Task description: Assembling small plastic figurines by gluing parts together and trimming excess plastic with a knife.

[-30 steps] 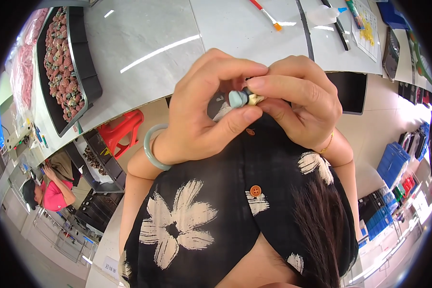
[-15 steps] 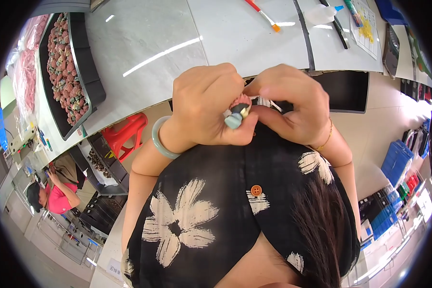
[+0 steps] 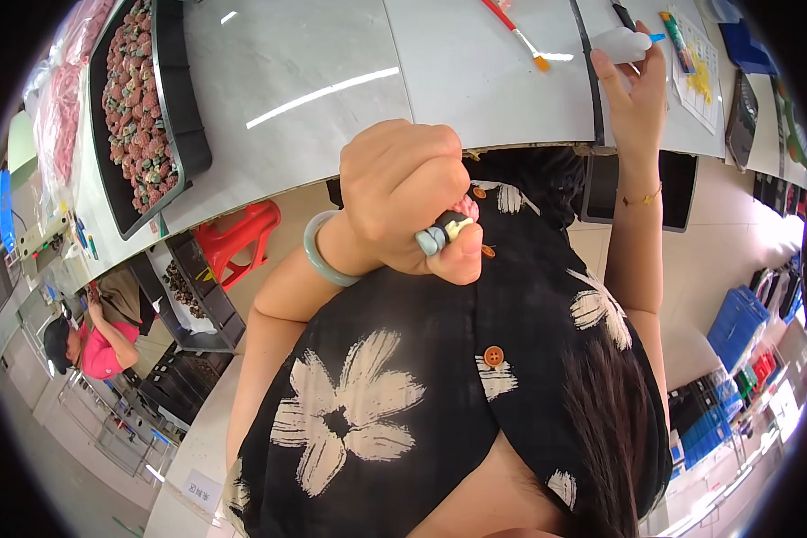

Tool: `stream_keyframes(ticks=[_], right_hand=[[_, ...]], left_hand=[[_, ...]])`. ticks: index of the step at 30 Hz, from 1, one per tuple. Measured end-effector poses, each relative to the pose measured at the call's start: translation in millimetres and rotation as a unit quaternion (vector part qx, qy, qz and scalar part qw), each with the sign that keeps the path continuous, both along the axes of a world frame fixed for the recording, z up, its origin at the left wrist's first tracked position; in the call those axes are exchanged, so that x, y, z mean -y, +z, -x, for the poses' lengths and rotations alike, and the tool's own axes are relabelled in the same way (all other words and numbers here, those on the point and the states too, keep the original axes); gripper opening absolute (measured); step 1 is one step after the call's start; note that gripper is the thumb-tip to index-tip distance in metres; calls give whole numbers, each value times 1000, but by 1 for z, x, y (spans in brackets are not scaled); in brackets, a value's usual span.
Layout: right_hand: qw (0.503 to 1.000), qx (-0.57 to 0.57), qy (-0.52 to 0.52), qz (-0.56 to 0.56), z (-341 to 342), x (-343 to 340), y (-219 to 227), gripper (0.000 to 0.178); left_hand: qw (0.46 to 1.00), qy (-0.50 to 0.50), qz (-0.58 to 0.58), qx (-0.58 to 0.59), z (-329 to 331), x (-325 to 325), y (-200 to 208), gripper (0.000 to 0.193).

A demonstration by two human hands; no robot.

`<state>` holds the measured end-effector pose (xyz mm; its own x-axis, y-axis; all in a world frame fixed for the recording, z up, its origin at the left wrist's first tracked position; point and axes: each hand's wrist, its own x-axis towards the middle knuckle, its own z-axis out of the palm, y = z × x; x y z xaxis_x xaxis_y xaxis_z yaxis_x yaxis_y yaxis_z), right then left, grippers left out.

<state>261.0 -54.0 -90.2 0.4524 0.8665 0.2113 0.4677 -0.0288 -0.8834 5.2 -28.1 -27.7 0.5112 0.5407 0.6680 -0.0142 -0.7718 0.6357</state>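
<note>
My left hand (image 3: 402, 184), with a pale green bangle at the wrist, is closed around a small painted figurine (image 3: 434, 238) in front of my chest. Pink, black, pale yellow and blue-grey parts of it stick out beside my thumb; the rest is hidden in my fist. At the far right of the table, my right hand (image 3: 635, 106) has thumb and fingers around a white squeeze bottle (image 3: 616, 45) with a blue tip. The bottle lies low over the tabletop; whether it still touches the surface I cannot tell.
A black tray (image 3: 181, 108) full of small pink and grey pieces stands at the left. A red-handled brush (image 3: 515, 30) lies far ahead, and a paint tube (image 3: 678, 41) rests on a stained sheet (image 3: 701, 99). A red stool (image 3: 242, 238) and a co-worker (image 3: 99, 345) are to the left.
My right hand has left the figurine and reached forward right to the squeeze bottle, closing on it. The left hand still grips the figurine near my chest.
</note>
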Motion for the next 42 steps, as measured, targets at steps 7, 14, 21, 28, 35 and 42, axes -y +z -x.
stream_keyframes(ticks=[7, 14, 21, 28, 35, 42], right_hand=[[998, 62, 8, 25, -1, -6, 0, 32], [979, -151, 132, -23, 48, 32, 57, 25], [968, 110, 224, -12, 59, 53, 90, 32], [948, 244, 178, -99, 56, 57, 90, 36], [935, 289, 128, -159, 55, 54, 85, 45], [927, 310, 135, -162, 54, 55, 86, 48]], left_hand=[[998, 23, -38, -41, 3, 2, 5, 23], [993, 29, -80, -81, 4, 1, 7, 21], [994, 17, -64, -86, -3, 4, 6, 23], [995, 10, -46, -92, -4, 4, 7, 28], [994, -2, -40, -98, -5, 4, 6, 31], [995, 0, -35, -92, -7, 3, 2, 31]])
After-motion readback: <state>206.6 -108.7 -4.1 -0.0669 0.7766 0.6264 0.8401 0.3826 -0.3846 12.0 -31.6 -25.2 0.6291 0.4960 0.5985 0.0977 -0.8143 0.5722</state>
